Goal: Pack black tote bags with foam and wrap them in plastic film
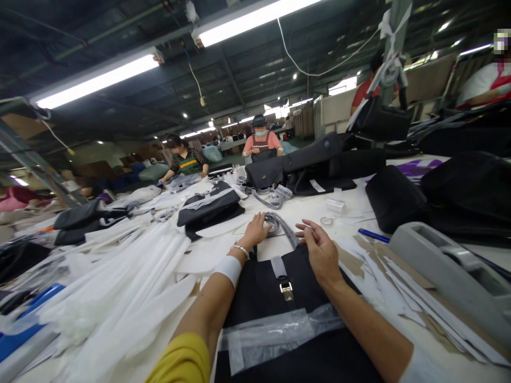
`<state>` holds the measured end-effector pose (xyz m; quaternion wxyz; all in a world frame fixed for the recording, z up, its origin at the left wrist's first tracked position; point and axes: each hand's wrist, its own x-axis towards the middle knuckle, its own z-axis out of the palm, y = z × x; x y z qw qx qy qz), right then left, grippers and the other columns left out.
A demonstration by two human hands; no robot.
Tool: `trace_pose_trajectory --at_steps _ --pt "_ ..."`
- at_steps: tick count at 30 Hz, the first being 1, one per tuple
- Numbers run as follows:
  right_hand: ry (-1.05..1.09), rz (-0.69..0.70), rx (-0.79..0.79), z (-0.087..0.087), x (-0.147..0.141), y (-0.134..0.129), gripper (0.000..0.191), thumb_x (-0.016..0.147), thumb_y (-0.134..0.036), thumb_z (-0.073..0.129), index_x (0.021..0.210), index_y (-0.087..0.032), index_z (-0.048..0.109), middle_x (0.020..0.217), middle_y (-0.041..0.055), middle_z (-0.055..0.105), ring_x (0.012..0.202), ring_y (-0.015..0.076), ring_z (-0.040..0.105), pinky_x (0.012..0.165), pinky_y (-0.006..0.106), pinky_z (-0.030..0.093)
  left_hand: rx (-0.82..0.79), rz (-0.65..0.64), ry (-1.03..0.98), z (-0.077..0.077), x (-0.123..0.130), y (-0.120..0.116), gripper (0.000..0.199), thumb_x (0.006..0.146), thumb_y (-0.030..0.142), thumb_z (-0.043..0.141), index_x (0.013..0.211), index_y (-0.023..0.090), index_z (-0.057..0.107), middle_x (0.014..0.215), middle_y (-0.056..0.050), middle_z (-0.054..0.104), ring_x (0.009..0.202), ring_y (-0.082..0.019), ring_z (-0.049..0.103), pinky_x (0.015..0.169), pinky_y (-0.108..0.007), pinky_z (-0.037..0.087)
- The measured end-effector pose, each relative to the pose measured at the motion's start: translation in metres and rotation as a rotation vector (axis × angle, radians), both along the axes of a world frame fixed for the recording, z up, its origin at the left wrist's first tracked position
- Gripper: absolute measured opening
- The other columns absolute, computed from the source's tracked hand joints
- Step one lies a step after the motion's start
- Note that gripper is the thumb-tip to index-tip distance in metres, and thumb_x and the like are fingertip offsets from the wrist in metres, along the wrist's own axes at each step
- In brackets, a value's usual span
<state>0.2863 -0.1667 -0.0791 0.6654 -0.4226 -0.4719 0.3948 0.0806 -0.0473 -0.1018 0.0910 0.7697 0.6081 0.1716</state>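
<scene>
A black bag (255, 290) lies in front of me, with a gold-coloured metal buckle (286, 290) on its front and clear plastic film (271, 335) across it. Beyond its top edge, a strap wrapped in clear plastic (288, 230) curls into a loop. My left hand (255, 232) has its fingers closed at the left side of that loop. To the right of the strap, my right hand (320, 250) is raised over the bag's top corner, fingers loosely bent and apart. Nothing shows in its grasp.
White foam sheets (131, 287) heap up at left. A grey tape dispenser (451, 271), a blue pen (373, 235) and paper strips (415, 298) are at right. More black bags (211, 207) lie farther along the table. Co-workers (263, 143) are across the table.
</scene>
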Motion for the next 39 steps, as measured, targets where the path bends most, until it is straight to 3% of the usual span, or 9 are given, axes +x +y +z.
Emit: trace_pose_trajectory --at_steps 2,5,13,17,20,23,25,31,39 --pt "-0.012 -0.001 0.016 -0.001 0.000 0.001 0.040 0.090 -0.048 0.054 0.118 -0.020 0.061 0.115 0.0122 0.070 0.091 0.0211 0.068 0.087 0.037 0.052 -0.041 -0.009 0.005 -0.012 -0.001 0.002 0.053 0.096 0.034 0.046 0.145 0.013 0.039 0.156 -0.019 0.033 0.146 -0.033 0.025 0.117 -0.051 0.018" --pt "-0.044 0.001 0.026 -0.002 -0.002 0.004 0.039 0.092 -0.046 0.053 0.119 -0.020 0.060 0.115 0.0119 0.070 0.095 0.0216 0.068 0.092 0.038 0.050 -0.094 -0.039 -0.003 -0.014 -0.004 0.007 0.050 0.096 0.036 0.047 0.141 0.016 0.046 0.153 -0.018 0.038 0.144 -0.034 0.030 0.117 -0.053 0.017" --pt "-0.117 0.039 0.018 -0.005 -0.002 0.003 0.039 0.092 -0.047 0.053 0.118 -0.020 0.061 0.115 0.0114 0.071 0.098 0.0235 0.068 0.095 0.040 0.050 -0.176 -0.130 -0.168 0.021 -0.003 -0.002 0.054 0.079 0.046 0.070 0.126 0.022 0.062 0.135 -0.007 0.061 0.126 -0.023 0.055 0.107 -0.028 0.038" --pt "-0.187 0.029 0.011 -0.006 -0.001 0.000 0.038 0.092 -0.048 0.053 0.118 -0.021 0.062 0.113 0.0109 0.071 0.098 0.0246 0.068 0.095 0.042 0.050 -0.105 0.045 -0.272 0.048 -0.030 -0.020 0.041 0.091 0.041 0.055 0.125 0.020 0.061 0.126 -0.008 0.067 0.110 -0.019 0.065 0.092 -0.025 0.047" --pt "-0.223 0.024 0.022 -0.006 -0.003 0.000 0.037 0.092 -0.048 0.052 0.117 -0.022 0.063 0.112 0.0098 0.072 0.097 0.0241 0.069 0.093 0.041 0.050 -0.129 0.230 -0.291 0.055 -0.059 -0.046 0.039 0.093 0.046 0.047 0.099 0.014 0.069 0.092 -0.010 0.074 0.083 -0.020 0.070 0.079 -0.028 0.051" --pt "-0.249 0.011 0.053 -0.006 -0.006 0.001 0.036 0.093 -0.046 0.052 0.117 -0.022 0.063 0.111 0.0091 0.072 0.096 0.0234 0.069 0.092 0.040 0.051 -0.273 0.329 -0.304 0.043 -0.078 -0.075 0.049 0.085 0.059 0.054 0.065 0.016 0.067 0.057 -0.006 0.066 0.058 -0.020 0.065 0.065 -0.029 0.050" --pt "-0.266 0.005 0.066 -0.006 -0.008 0.000 0.034 0.093 -0.045 0.052 0.116 -0.023 0.063 0.110 0.0086 0.073 0.095 0.0229 0.069 0.091 0.039 0.051 -0.346 0.352 -0.344 0.029 -0.080 -0.088 0.049 0.078 0.061 0.063 0.055 0.018 0.064 0.050 -0.004 0.061 0.059 -0.021 0.064 0.063 -0.028 0.049" --pt "-0.269 0.032 0.057 -0.008 -0.006 0.000 0.032 0.092 -0.044 0.054 0.113 -0.022 0.064 0.104 0.0078 0.073 0.091 0.0218 0.070 0.089 0.039 0.052 -0.531 0.314 -0.653 0.006 -0.066 -0.093 0.022 0.073 0.039 0.071 0.067 0.018 0.067 0.061 -0.001 0.067 0.063 -0.019 0.064 0.058 -0.027 0.050" --pt "0.150 -0.121 0.062 -0.001 0.003 0.007 0.038 0.085 -0.047 0.062 0.114 -0.022 0.064 0.105 0.0087 0.072 0.081 0.0159 0.068 0.063 0.025 0.052 -0.645 0.288 -0.963 -0.003 -0.065 -0.097 0.014 0.075 0.030 0.067 0.071 0.017 0.066 0.062 -0.001 0.068 0.059 -0.017 0.065 0.061 -0.028 0.056"
